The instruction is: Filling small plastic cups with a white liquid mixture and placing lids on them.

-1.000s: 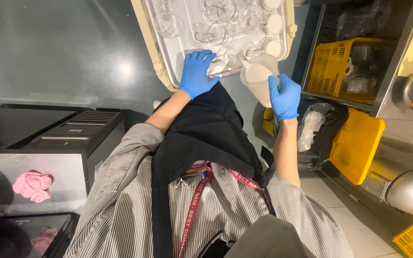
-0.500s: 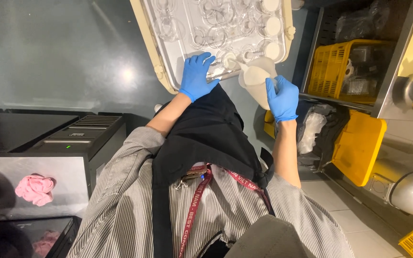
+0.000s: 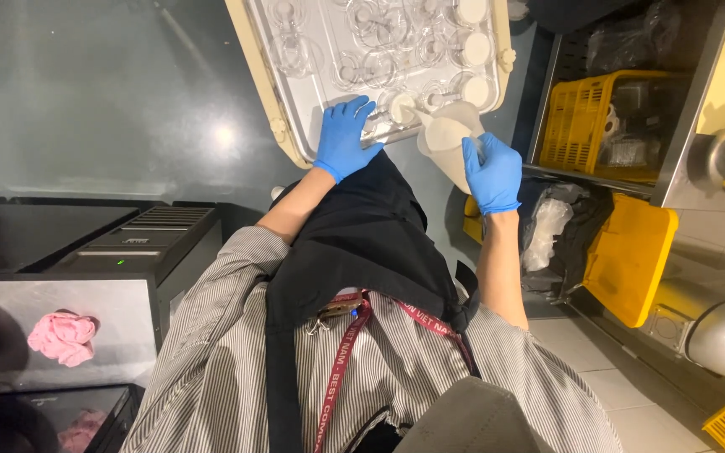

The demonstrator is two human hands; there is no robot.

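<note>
Dim — glare spot on counter [image 3: 226,134]

I am counting two blue-gloved hands of mine, left hand [image 3: 344,138] and right hand [image 3: 492,174], one pitcher [image 3: 450,143], one tray [image 3: 272,99], four white-filled cups [image 3: 477,49], clear cups too blurred for counting, two yellow crates [image 3: 589,117], one pink cloth [image 3: 63,336]
</note>
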